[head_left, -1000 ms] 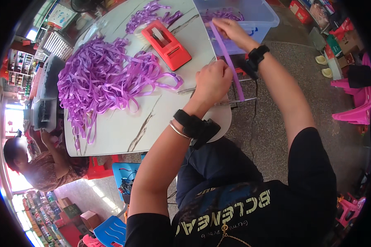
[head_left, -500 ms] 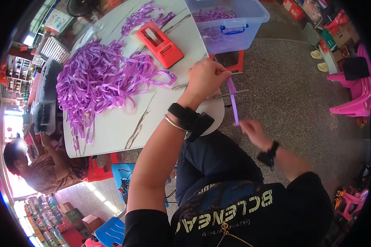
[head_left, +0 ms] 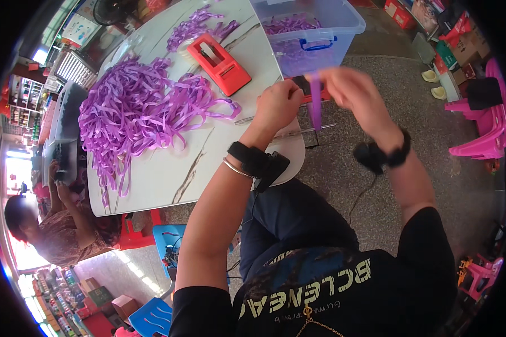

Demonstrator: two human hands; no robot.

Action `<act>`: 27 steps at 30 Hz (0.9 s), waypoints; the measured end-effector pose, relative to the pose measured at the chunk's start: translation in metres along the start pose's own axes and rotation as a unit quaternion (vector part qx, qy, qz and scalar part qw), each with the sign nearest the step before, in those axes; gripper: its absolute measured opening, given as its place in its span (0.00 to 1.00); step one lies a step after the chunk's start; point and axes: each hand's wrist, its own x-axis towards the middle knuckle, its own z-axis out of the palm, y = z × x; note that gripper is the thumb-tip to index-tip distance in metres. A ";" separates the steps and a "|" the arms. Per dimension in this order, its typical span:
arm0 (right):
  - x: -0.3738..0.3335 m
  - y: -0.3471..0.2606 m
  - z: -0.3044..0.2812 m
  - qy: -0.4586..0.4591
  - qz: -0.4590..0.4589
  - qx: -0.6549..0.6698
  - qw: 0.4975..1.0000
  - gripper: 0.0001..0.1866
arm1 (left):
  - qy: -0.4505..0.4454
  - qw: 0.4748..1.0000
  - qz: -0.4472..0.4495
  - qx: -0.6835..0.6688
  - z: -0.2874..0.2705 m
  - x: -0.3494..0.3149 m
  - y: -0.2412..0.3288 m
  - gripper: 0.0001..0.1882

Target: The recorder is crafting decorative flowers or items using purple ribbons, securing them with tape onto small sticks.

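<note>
Strip: short purple ribbon strip [head_left: 315, 104] hangs upright past the front edge of the white marble-pattern table [head_left: 168, 168].
Left hand [head_left: 278, 104]: closed on strip's left edge.
Right hand [head_left: 351, 90]: blurred, pinching strip's top, close together with left hand.
Risk: strip may slip and fall beside the table, because only fingertips hold it.

The right hand [head_left: 351, 92] is smeared by motion, so its fingers and their grip on the purple strip [head_left: 315, 104] cannot be made out. The left hand [head_left: 278, 106] covers part of that strip. The clear bin [head_left: 320, 28] is cut off by the top edge. The surface [head_left: 168, 168] bends away at the rim, its far end lost
</note>
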 end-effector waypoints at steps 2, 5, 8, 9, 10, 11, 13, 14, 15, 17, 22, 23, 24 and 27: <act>0.033 0.020 -0.013 -0.020 0.050 0.023 0.998 0.17 | 0.003 0.999 -0.019 -0.025 0.001 0.003 0.000 0.12; 0.060 0.061 -0.024 -0.044 0.130 0.047 0.989 0.17 | 0.008 0.998 -0.041 -0.038 -0.001 0.003 0.004 0.12; 0.058 0.095 -0.024 -0.037 0.189 0.023 0.981 0.18 | 0.007 0.998 -0.044 -0.038 -0.002 0.002 0.002 0.12; 0.055 0.103 -0.026 -0.022 0.220 -0.003 0.975 0.18 | 0.004 0.999 -0.017 -0.039 -0.001 0.002 0.001 0.12; 0.049 0.115 -0.027 -0.022 0.221 -0.003 0.975 0.18 | 0.001 0.999 0.009 -0.040 0.001 0.001 0.001 0.13; 0.041 0.124 -0.026 -0.015 0.236 0.005 0.972 0.18 | 0.000 0.999 0.009 -0.041 0.000 0.001 0.002 0.13; 0.023 0.124 -0.019 0.000 0.266 0.021 0.964 0.18 | -0.025 0.999 0.022 0.009 -0.004 -0.003 0.004 0.12; 0.010 0.124 -0.016 0.002 0.266 0.020 0.964 0.18 | -0.025 0.999 0.023 0.008 -0.004 -0.003 0.007 0.12; -0.005 0.129 -0.016 0.005 0.256 0.027 0.966 0.17 | -0.028 0.999 0.028 0.026 -0.004 -0.004 0.010 0.12; -0.029 0.133 -0.005 0.007 0.244 0.035 0.969 0.17 | -0.031 0.998 0.033 0.045 -0.003 -0.005 0.011 0.11; -0.061 0.120 0.027 0.113 0.208 0.101 0.966 0.10 | -0.028 0.997 0.005 0.073 -0.002 -0.003 0.010 0.10; -0.065 0.119 0.029 0.115 0.205 0.100 0.967 0.10 | -0.027 0.997 0.009 0.074 -0.003 -0.003 0.011 0.10; -0.067 0.121 0.031 0.130 0.195 0.148 0.961 0.09 | -0.036 0.997 0.005 0.068 -0.003 -0.003 0.012 0.10; -0.068 0.117 0.035 0.143 0.183 0.215 0.949 0.07 | -0.048 0.997 0.008 0.056 -0.004 -0.001 0.009 0.09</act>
